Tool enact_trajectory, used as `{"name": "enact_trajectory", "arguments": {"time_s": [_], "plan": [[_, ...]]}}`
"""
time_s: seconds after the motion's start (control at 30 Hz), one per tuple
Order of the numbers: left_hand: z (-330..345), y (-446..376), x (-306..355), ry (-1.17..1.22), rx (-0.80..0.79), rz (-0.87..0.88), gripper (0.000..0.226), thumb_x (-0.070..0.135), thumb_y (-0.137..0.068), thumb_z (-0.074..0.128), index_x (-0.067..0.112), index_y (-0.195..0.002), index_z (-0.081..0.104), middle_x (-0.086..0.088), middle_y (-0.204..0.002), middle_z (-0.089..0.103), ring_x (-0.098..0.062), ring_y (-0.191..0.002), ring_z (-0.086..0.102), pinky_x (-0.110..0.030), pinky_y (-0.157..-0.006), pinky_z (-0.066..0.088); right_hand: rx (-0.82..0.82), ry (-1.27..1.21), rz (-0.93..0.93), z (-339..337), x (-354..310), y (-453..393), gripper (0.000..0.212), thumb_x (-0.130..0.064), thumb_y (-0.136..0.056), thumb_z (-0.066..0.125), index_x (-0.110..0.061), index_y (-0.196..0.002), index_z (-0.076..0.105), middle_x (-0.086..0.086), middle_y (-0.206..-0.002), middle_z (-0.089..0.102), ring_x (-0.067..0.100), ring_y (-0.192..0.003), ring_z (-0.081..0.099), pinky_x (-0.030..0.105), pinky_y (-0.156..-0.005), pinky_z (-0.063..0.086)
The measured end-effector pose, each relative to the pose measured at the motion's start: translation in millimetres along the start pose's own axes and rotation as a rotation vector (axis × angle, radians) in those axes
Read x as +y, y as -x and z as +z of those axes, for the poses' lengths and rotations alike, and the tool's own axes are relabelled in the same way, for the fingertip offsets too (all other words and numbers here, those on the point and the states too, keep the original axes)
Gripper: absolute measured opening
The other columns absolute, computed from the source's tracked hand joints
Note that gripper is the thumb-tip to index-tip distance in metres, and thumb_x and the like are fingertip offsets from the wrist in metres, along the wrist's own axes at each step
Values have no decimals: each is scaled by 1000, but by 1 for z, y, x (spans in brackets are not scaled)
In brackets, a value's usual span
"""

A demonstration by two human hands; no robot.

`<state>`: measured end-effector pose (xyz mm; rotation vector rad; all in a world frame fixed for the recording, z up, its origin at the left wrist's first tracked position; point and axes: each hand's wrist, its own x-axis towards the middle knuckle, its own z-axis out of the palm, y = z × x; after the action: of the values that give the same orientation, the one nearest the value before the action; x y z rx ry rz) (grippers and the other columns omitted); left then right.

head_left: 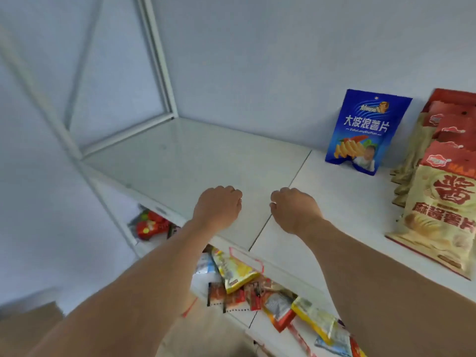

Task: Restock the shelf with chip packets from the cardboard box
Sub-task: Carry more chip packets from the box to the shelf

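Over the front part of the white shelf [195, 161] my left hand [219, 207] and my right hand [296, 210] hover side by side, fingers curled under, nothing in either. A blue chip packet [365, 130] stands upright against the back wall, to the right of my hands. Further right, a row of beige and red chip packets [438, 202] leans one behind another at the shelf's right end. A brown corner of the cardboard box [28, 328] shows at the bottom left.
A white metal frame [159, 60] bounds the shelf on the left. On the shelf below lie several small snack packets [237, 274] and a red packet [149, 225]. The wall behind is pale blue.
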<state>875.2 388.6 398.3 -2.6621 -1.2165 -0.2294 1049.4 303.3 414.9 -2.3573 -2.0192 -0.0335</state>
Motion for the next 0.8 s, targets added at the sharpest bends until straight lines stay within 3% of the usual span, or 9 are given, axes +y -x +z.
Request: {"name": "enact_trajectory", "arguments": {"time_s": [0.3,0.47,0.57,0.7,0.8], "plan": [[-22,243,-96,-58,-25,-314,28,28,-104,40,18,-105,65,-2,-101,68,-29,-93,66,-34,-65,41,4,46,-371,17,-208,68,27,-21,-103,42,-17,-128,53,6,-126,56,26,-118,55,40,-88,50],[-16,370,-162,-79,-75,-493,20,25,-95,56,16,-86,72,0,-74,66,-25,-66,64,-29,-53,35,-17,44,-534,31,-321,109,25,-22,-104,41,-16,-124,56,4,-127,56,25,-118,55,39,-87,51],[-13,447,-206,-54,-51,-545,18,24,-94,60,15,-81,68,1,-69,61,-22,-58,57,-30,-48,43,-46,10,-584,47,-399,134,23,-25,-103,46,-16,-120,58,4,-123,57,26,-118,56,40,-86,51],[-6,545,-260,-18,-82,-623,29,29,-105,37,18,-103,65,2,-94,66,-19,-76,58,-31,-62,40,-118,-32,-636,78,-500,171,28,-26,-105,36,-15,-118,59,5,-118,59,26,-112,59,40,-87,53],[6,611,-299,23,-132,-739,30,33,-106,35,23,-113,62,5,-105,65,-18,-92,63,-30,-69,43,-168,-58,-696,101,-567,188,27,-24,-104,37,-15,-115,60,5,-118,60,27,-114,58,38,-87,50]]}}
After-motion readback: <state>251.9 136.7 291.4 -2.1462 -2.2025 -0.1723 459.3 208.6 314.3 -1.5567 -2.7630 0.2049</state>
